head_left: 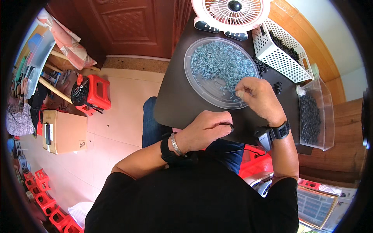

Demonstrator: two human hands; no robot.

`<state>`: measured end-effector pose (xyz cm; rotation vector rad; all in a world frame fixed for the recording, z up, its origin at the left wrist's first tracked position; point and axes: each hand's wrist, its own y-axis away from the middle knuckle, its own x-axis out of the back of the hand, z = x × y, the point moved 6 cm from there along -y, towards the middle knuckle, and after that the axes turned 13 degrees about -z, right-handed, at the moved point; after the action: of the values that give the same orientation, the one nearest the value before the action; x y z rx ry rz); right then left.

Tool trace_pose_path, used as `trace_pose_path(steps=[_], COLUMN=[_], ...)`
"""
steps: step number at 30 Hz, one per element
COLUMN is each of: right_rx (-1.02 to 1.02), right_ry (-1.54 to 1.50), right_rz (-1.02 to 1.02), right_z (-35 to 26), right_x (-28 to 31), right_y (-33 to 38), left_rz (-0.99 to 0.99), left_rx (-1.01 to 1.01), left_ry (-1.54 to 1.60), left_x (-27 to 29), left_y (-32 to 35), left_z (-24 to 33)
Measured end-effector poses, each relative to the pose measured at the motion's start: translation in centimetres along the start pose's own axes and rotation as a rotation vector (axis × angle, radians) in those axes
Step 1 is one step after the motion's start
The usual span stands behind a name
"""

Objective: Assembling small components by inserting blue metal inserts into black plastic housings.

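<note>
Right fingers (241,93) pinched over tray (202,83), left fingers (225,126) curled

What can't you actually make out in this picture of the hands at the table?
Head view:
- What the left hand grips: its curled fingers hide all but a dark edge.
- What the right hand pinches over the clear round tray: too small.
- The small silvery parts: too tiny to identify.
- The fan: cut off by the top edge.
</note>
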<state>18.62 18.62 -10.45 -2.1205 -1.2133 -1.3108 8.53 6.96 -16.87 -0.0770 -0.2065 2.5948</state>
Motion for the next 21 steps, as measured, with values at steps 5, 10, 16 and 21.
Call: trace_pose_path(steps=[5, 10, 16, 21], right_rx=[0.084, 0.156, 0.16, 0.102], right_ry=[0.012, 0.16, 0.221, -0.007], right_rz=[-0.01, 0.022, 0.008, 0.135], right_z=[-1.4, -2.3, -2.4, -1.2], right_x=[-0.7, -2.4, -2.9, -1.5], right_y=[-1.3, -3.0, -3.1, -1.5], left_rz=[0.003, 0.001, 0.008, 0.004], left_rx=[0.007, 0.016, 0.078, 0.04], left_ry=[0.015, 0.027, 0.164, 0.174], left_x=[0.1, 0.1, 0.0, 0.1], left_y=[0.0, -0.2, 0.0, 0.0], left_z=[0.0, 0.0, -0.8, -0.7])
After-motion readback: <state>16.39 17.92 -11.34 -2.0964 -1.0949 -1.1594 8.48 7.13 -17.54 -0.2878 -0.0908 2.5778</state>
